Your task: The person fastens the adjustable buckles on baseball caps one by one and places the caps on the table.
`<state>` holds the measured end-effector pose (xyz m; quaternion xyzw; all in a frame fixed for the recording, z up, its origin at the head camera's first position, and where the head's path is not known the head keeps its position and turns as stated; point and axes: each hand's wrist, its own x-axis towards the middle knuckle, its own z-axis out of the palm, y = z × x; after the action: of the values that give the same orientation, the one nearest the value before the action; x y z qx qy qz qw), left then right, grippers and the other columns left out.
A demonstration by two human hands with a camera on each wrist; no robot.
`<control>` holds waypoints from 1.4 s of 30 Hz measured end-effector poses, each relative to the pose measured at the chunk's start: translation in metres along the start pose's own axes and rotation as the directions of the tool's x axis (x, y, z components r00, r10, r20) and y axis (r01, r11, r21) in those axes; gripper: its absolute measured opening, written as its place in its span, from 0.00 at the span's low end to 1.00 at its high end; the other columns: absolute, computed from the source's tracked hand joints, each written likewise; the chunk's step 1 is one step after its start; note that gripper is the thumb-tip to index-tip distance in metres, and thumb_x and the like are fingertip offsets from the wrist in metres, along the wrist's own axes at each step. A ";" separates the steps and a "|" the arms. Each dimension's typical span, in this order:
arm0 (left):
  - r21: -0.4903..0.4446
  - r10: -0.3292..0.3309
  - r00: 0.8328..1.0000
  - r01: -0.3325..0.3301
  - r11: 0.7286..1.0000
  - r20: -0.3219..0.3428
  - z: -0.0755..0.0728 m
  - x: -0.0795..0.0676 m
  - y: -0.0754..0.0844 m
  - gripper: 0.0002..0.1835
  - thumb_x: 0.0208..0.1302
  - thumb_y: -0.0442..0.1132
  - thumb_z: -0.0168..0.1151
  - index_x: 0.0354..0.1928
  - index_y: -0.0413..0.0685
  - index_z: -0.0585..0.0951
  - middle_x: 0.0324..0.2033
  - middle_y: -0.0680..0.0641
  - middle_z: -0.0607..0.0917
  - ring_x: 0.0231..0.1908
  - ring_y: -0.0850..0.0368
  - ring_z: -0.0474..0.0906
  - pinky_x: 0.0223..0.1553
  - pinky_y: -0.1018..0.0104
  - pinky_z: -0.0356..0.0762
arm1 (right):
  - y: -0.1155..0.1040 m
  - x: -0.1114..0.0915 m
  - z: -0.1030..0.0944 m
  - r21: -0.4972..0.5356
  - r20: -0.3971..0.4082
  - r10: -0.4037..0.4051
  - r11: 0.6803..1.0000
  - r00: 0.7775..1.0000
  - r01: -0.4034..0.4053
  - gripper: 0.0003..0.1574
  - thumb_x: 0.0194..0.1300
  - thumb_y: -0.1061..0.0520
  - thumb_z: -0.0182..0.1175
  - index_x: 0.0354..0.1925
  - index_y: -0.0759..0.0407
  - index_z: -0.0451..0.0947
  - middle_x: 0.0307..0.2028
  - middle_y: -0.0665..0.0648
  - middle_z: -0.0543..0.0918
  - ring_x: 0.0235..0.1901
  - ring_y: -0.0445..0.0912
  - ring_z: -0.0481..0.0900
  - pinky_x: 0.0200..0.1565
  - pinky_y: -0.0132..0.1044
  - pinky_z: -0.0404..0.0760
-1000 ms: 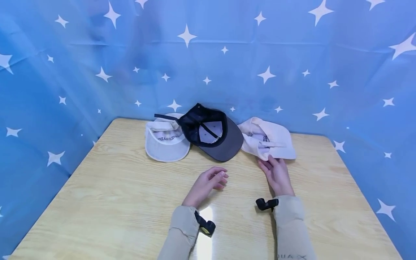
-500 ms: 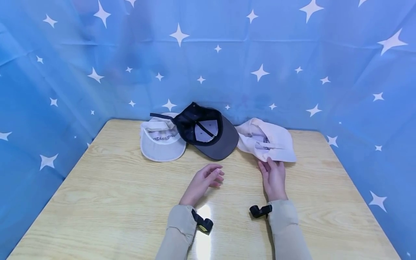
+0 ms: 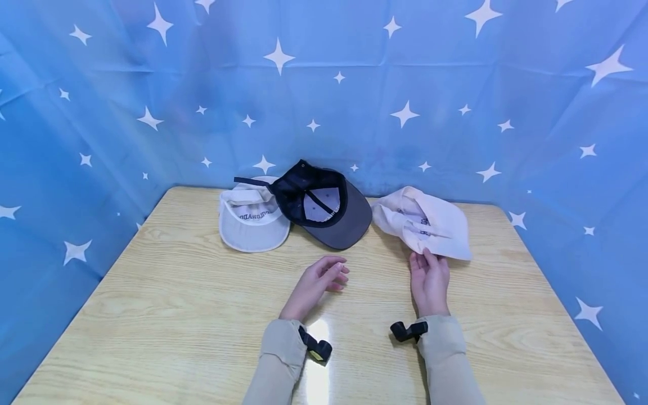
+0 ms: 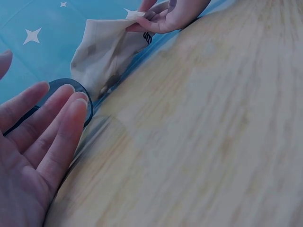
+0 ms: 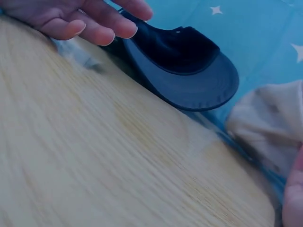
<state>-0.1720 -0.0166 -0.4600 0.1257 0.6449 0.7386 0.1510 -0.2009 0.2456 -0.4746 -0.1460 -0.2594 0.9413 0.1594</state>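
My right hand (image 3: 430,284) pinches the near edge of a cream baseball cap (image 3: 445,222) at the back right. In the left wrist view, thumb and fingers hold that cap (image 4: 102,56) by its edge. It lies tipped, opening towards me, with dark lettering inside. My left hand (image 3: 316,284) hovers over the table in front of the dark cap, holding nothing, its fingers loosely bent. The dark baseball cap (image 3: 349,222) has a grey brim and lies open side up in the middle. Its left side overlaps a white cap (image 3: 255,233) with COLORADO lettering.
The caps stand in a row along the far edge of a light wooden table (image 3: 177,309). Right behind them hangs a blue cloth (image 3: 324,90) with white stars, which also closes in both sides.
My right hand has drawn the cream cap a little to the right and nearer to me, its brim edge shifting along. The left hand and the other two caps stay put.
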 end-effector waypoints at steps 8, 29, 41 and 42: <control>0.017 0.012 1.000 -0.012 1.000 -0.020 -0.002 0.008 -0.017 0.22 0.62 0.53 0.52 0.53 0.48 0.73 0.44 0.44 0.78 0.43 0.47 0.76 0.41 0.58 0.76 | -0.004 0.000 -0.002 0.142 -0.013 0.021 0.990 1.000 -0.019 0.25 0.57 0.71 0.55 0.49 0.56 0.58 0.42 0.55 0.66 0.31 0.46 0.69 0.41 0.34 0.73; 0.038 0.017 1.000 -0.016 0.999 -0.024 -0.002 0.006 -0.016 0.23 0.61 0.54 0.52 0.53 0.47 0.73 0.43 0.47 0.79 0.42 0.51 0.77 0.41 0.61 0.77 | -0.002 -0.005 -0.004 0.212 0.185 0.156 0.958 0.970 -0.194 0.10 0.62 0.74 0.42 0.27 0.65 0.65 0.27 0.58 0.71 0.25 0.48 0.70 0.35 0.35 0.74; 0.154 0.008 0.999 -0.002 0.988 -0.042 -0.004 0.007 -0.017 0.20 0.58 0.56 0.56 0.49 0.57 0.77 0.25 0.47 0.77 0.23 0.57 0.72 0.24 0.66 0.74 | 0.020 -0.018 0.006 0.041 0.386 0.234 0.962 0.892 -0.270 0.15 0.61 0.76 0.36 0.38 0.67 0.67 0.33 0.57 0.73 0.29 0.47 0.73 0.39 0.35 0.75; 0.155 0.008 0.999 -0.002 0.988 -0.040 -0.003 0.006 -0.016 0.21 0.57 0.56 0.56 0.50 0.55 0.76 0.25 0.47 0.77 0.22 0.57 0.72 0.23 0.66 0.74 | 0.023 -0.020 0.007 0.021 0.394 0.242 0.962 0.886 -0.272 0.15 0.61 0.76 0.36 0.40 0.66 0.67 0.34 0.57 0.73 0.30 0.46 0.73 0.40 0.35 0.75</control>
<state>-0.1783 -0.0152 -0.4769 0.1237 0.7029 0.6890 0.1258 -0.1901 0.2160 -0.4771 0.0163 -0.2284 0.9733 -0.0159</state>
